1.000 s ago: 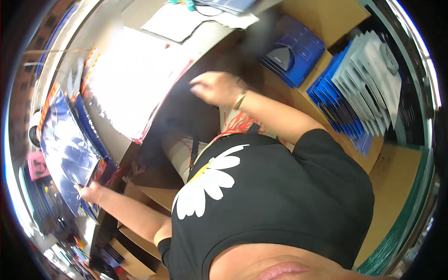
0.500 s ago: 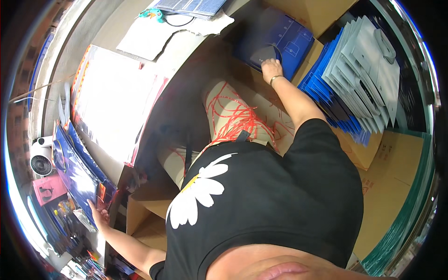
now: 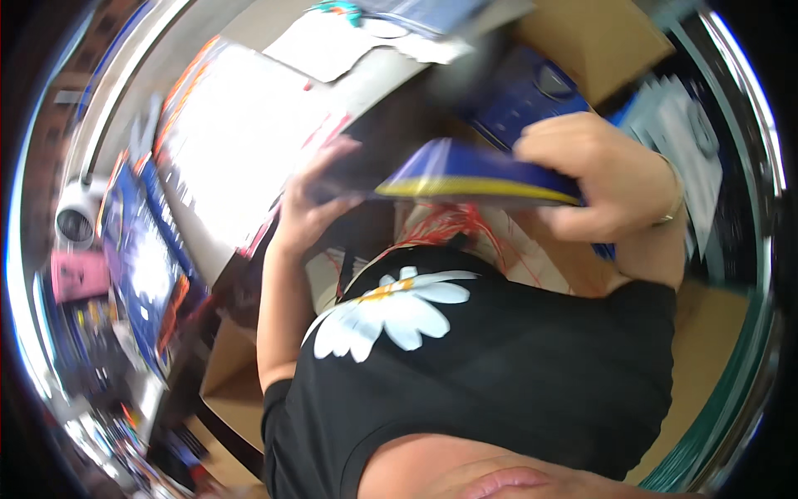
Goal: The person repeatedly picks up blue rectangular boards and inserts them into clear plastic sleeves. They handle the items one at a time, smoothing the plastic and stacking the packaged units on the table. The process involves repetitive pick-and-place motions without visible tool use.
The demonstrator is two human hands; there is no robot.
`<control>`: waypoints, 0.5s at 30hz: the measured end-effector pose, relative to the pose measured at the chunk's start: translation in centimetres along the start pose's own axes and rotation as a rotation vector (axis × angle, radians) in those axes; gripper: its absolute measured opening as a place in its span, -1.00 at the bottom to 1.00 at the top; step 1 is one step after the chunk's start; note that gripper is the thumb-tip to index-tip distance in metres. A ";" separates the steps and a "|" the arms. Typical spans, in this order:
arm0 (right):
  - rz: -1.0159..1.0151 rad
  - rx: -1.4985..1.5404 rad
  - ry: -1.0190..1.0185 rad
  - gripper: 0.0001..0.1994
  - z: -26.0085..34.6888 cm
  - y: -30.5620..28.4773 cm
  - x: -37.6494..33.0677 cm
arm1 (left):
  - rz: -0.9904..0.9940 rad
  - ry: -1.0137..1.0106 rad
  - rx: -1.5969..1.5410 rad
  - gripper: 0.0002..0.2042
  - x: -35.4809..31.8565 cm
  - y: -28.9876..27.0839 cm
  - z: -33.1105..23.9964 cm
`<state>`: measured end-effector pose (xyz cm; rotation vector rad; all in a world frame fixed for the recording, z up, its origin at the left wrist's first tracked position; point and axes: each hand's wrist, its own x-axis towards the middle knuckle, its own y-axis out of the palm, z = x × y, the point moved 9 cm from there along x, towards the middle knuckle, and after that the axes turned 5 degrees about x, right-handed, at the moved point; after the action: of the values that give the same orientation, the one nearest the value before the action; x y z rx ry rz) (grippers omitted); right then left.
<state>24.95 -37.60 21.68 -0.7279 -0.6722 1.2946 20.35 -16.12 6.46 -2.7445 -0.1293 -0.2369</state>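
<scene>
A long work table (image 3: 366, 87) runs along the far left, its top bright with glare where a large white sheet with an orange edge (image 3: 224, 141) lies flat, and more white papers (image 3: 332, 50) sit at its far end. To the right, brown cardboard boxes (image 3: 598, 37) stand on the far side, with a stack of blue packets (image 3: 524, 96) in front of them and a blurred fan of pale blue-and-white packets (image 3: 682, 125) further right. Nearest the camera is the person's black shirt with a white daisy print (image 3: 391, 312). Held level in front of the chest, in the middle of the view, is a flat blue package with a yellow edge (image 3: 465, 175), seen almost edge-on and somewhat blurred. The right hand (image 3: 598, 179) grips its right end, fingers curled tight around it, a thin bracelet (image 3: 673, 204) at the wrist. The left hand (image 3: 316, 200) supports its left end, fingers spread narrowly against the underside and the thumb on top. At the far left edge, a small white camera-like device (image 3: 76, 220) sits above a pink object (image 3: 79, 274).
</scene>
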 end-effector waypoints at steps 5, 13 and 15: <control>-0.334 0.826 0.016 -0.07 -7.3 -4.0 -3.5 | -0.055 -0.052 -0.422 -0.85 -1.5 -0.2 0.7; -0.647 1.104 0.083 -0.64 -16.5 1.5 1.8 | -0.372 -0.310 -0.321 -0.63 -2.9 -4.2 5.2; -0.771 0.985 0.045 -0.63 -16.1 -1.1 2.0 | -0.284 -0.260 0.087 -0.43 -3.1 -6.8 5.0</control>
<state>38.53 -37.32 12.82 0.3059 -0.1635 0.7242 17.17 -8.12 3.80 -2.6510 -0.5864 0.0519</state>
